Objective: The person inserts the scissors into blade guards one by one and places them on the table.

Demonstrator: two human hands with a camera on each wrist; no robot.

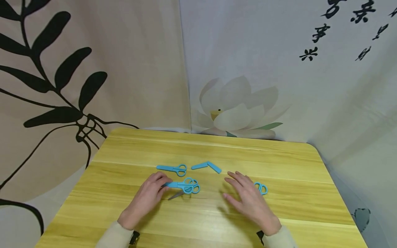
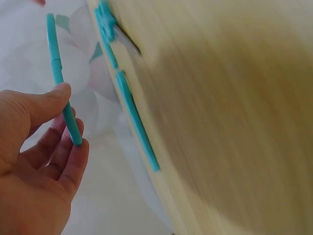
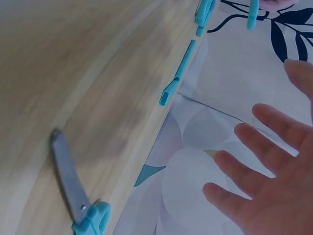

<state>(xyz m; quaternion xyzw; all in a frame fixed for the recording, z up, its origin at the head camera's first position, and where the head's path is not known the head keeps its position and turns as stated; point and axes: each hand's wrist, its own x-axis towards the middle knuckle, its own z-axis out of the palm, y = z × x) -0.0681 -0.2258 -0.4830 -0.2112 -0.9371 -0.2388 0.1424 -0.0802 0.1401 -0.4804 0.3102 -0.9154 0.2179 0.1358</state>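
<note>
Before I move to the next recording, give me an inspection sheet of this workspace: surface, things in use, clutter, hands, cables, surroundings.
Surface: wood-grain table.
Job's things: held covered scissors; second covered pair lying on the table; bare-bladed scissors, partly hidden by the held pair in the head view; another bare-bladed pair; two blue blade covers.
Clutter: nothing seen.
Grippers: left hand pinches covered scissors; right hand open, holding nothing.
Cables: nothing seen.
Surroundings: pale backdrop with leaves, a flower and characters.

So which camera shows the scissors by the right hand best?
The right wrist view: the scissors show their blade clearly, though the frame cuts the handles. The head view shows only handles beside the right hand; the left wrist view misses them.
</note>
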